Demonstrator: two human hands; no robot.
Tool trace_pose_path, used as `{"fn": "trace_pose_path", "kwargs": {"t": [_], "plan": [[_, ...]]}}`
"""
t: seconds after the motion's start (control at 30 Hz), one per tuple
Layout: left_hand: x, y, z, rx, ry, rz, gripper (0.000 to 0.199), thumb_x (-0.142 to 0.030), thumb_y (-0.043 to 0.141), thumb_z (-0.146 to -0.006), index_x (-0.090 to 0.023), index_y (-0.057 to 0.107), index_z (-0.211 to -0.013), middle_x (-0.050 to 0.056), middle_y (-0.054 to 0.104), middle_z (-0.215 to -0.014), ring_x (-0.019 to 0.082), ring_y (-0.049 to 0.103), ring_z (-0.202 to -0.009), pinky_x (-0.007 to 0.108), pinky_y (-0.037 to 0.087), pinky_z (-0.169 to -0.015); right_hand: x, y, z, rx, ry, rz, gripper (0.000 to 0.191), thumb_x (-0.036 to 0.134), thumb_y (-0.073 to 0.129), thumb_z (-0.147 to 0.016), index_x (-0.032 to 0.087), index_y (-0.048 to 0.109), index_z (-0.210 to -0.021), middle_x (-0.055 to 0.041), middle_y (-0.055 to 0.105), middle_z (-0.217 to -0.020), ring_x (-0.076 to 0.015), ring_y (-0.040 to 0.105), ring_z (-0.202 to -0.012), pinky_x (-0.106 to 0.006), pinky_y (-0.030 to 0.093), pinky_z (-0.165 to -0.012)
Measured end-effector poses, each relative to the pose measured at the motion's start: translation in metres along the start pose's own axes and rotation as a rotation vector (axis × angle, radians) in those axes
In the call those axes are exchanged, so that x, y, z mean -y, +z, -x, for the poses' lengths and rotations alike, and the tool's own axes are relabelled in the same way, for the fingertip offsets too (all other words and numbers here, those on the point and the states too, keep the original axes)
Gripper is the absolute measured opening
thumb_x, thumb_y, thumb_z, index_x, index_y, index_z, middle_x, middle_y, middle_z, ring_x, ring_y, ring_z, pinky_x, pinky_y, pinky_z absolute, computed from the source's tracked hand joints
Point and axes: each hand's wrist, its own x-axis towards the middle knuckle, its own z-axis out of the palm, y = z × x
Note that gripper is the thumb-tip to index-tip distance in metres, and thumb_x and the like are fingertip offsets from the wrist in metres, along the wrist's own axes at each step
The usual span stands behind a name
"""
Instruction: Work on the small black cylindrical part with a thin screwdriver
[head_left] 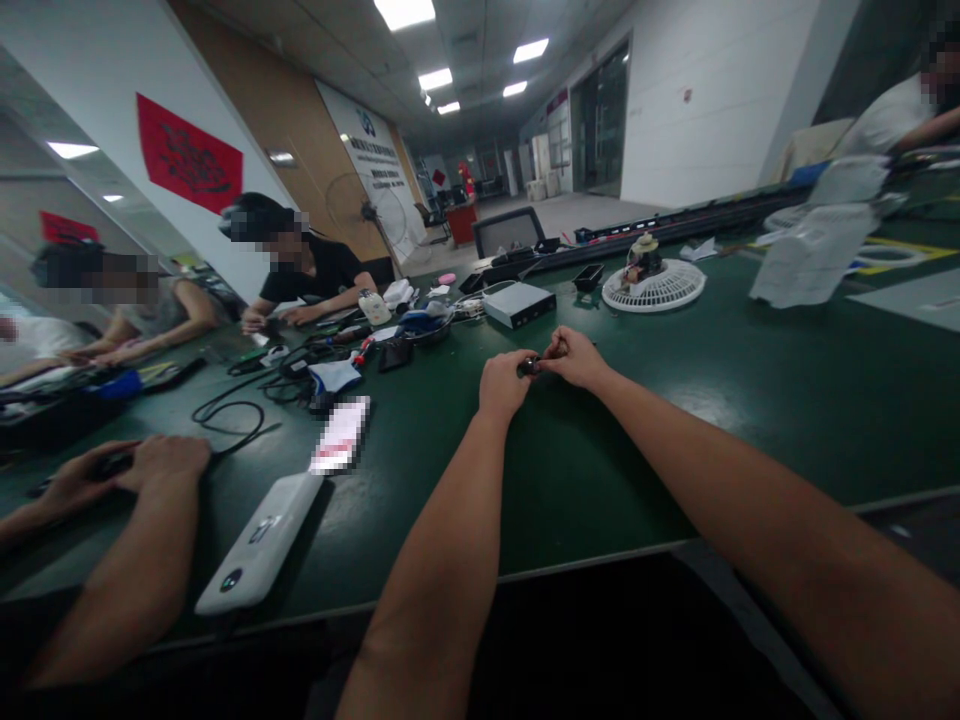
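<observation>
A: State of the L hand [504,385]?
B: Clenched w/ fingers curled round a small dark part [529,366], whose exact type is too small to tell.
A: And the R hand [576,358]?
B: Fingertips closed on the R end of the same part, directly opp the L hand; the part is held btwn both, above the green desk [420,430].
A: Items beyond the hands?
B: A grey box [519,304] w/ dark front; to its R, a small black tray [589,277], then a round white fan guard [653,288] w/ a motor assy [645,262] on top.
A: Far R?
B: A translucent plastic bag [817,240], standing on the desk.
A: L side?
B: A long white device [259,550] near the front edge; black cable [244,410] looped behind it. A co-worker's hands [165,462] grip a dark item [112,464], ID unclear.
A: Opp side, L?
B: A person in a black top [330,268], forearms at the desk, beside mixed cables & parts
</observation>
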Motion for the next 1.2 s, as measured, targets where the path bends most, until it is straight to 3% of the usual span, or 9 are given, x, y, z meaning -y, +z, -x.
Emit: {"fn": "trace_pose_path", "kwargs": {"t": [0.2,0.33,0.47,0.87,1.2], "plan": [[-0.006,-0.004,0.001,0.016,-0.034,0.009,0.033,-0.017,0.073,-0.084,-0.025,0.074,-0.116,0.004,0.076,-0.119,0.023,0.067,-0.112,0.034,0.049,-0.102,0.004,0.004,0.001,-0.012,0.035,0.031,0.039,0.020,0.074,-0.062,0.026,0.041,-0.081,0.0065,0.066,-0.069,-0.0153,0.062,-0.062,-0.027,0.047,-0.059],[-0.010,-0.008,0.002,0.023,-0.076,-0.023,0.030,-0.019,0.071,-0.084,-0.026,0.073,-0.114,0.006,0.075,-0.116,0.024,0.067,-0.110,0.035,0.050,-0.100,0.013,0.003,0.006,-0.050,-0.056,0.217,0.032,0.014,0.071,-0.066,0.025,0.045,-0.081,0.0020,0.073,-0.078,-0.0178,0.067,-0.072,-0.029,0.048,-0.066],[-0.009,-0.008,0.002,0.016,-0.086,-0.024,0.030,-0.018,0.070,-0.084,-0.026,0.072,-0.113,0.005,0.074,-0.114,0.024,0.068,-0.107,0.034,0.050,-0.098,0.019,0.002,0.008,-0.041,-0.117,0.301,0.031,0.014,0.071,-0.066,0.025,0.046,-0.080,0.0006,0.074,-0.079,-0.0186,0.066,-0.070,-0.029,0.046,-0.065],[-0.010,-0.006,0.003,-0.005,-0.110,0.006,0.029,-0.018,0.072,-0.083,-0.026,0.070,-0.111,0.004,0.075,-0.115,0.023,0.069,-0.106,0.033,0.052,-0.095,0.009,0.001,0.002,-0.030,-0.026,0.065,0.039,0.022,0.074,-0.061,0.027,0.041,-0.082,0.0032,0.073,-0.076,-0.0172,0.067,-0.068,-0.028,0.049,-0.063],[-0.009,-0.005,0.003,0.010,-0.099,0.085,0.031,-0.017,0.074,-0.083,-0.025,0.070,-0.113,0.004,0.076,-0.114,0.023,0.070,-0.106,0.032,0.053,-0.094,0.024,-0.004,0.009,-0.019,-0.094,0.223,0.032,0.017,0.071,-0.065,0.026,0.043,-0.080,0.0018,0.072,-0.077,-0.0179,0.065,-0.068,-0.029,0.046,-0.064]]}}
